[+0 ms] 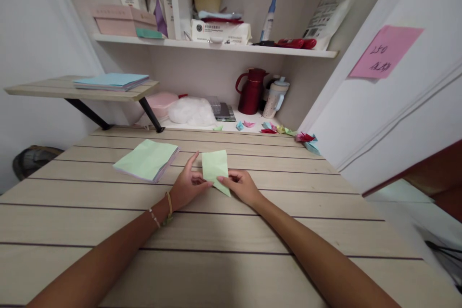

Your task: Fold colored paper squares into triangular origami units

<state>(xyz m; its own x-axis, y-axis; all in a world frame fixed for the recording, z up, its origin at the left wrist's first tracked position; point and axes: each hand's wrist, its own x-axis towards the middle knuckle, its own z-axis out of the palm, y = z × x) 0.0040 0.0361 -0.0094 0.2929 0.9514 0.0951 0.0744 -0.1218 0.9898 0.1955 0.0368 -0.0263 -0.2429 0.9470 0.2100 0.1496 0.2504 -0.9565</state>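
Nearest me, the left forearm (104, 255) and right forearm (317, 255) reach over the tabletop (231, 279); between the hands, my right hand (245, 187) pinches the green paper (215, 163), thumb on top; my left hand (187, 185) is at its lower-left corner, grip unclear; probably a folding step, calling for aligned edges before creasing.

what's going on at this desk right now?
A person is handling a green paper above the desk. The right hand pinches its right side, thumb on top; the left hand is at its left side, thumb near the lower edge. The sheet has a pointed near corner. A green-topped paper stack lies to the left, and small colourful folded papers sit toward the back.
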